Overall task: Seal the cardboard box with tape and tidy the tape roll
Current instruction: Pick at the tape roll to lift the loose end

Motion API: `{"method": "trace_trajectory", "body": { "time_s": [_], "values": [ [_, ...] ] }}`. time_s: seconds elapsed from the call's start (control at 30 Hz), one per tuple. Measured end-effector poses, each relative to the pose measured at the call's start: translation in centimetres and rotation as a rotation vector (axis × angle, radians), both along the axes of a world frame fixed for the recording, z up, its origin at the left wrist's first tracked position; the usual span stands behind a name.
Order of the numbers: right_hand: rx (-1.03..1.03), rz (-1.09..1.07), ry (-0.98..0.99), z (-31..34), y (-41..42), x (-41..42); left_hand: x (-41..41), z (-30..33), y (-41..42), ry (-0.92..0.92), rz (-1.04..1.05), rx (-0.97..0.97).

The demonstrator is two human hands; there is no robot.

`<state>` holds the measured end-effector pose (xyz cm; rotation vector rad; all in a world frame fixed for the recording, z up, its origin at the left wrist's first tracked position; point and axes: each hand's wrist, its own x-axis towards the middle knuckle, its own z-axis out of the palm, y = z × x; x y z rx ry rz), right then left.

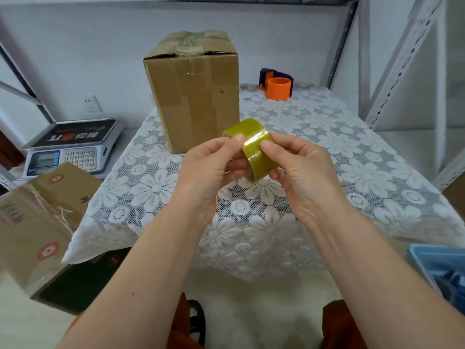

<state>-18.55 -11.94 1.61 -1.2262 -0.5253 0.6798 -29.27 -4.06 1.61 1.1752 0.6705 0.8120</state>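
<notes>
A tall brown cardboard box (193, 96) stands upright at the far left of the lace-covered table (352, 159). Its top flaps are closed and crumpled, with clear tape across them and old tape patches on its front. I hold a yellowish clear tape roll (251, 147) in the air in front of the box, above the table's middle. My left hand (211, 165) grips the roll's left side, thumb on its outer face. My right hand (299, 165) holds the right side, thumb pressed on the tape surface.
An orange and dark blue tape dispenser (276, 84) sits at the table's far right. A weighing scale (73, 144) stands on a shelf to the left, with another cardboard box (42, 222) in front of it. A blue bin (442, 268) is at the lower right. Metal shelf posts rise at right.
</notes>
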Motion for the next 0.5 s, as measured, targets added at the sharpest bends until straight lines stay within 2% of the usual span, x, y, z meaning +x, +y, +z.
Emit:
{"method": "trace_trajectory", "body": {
  "time_s": [0.2,0.5],
  "values": [
    [0.046,-0.095,0.11,0.3,-0.2,0.4,0.8,-0.6,-1.5,0.137,-0.032,0.307],
    [0.099,0.13,0.108,0.4,-1.0,2.0,1.4,0.9,-2.0,0.147,0.096,0.149]
  ]
}}
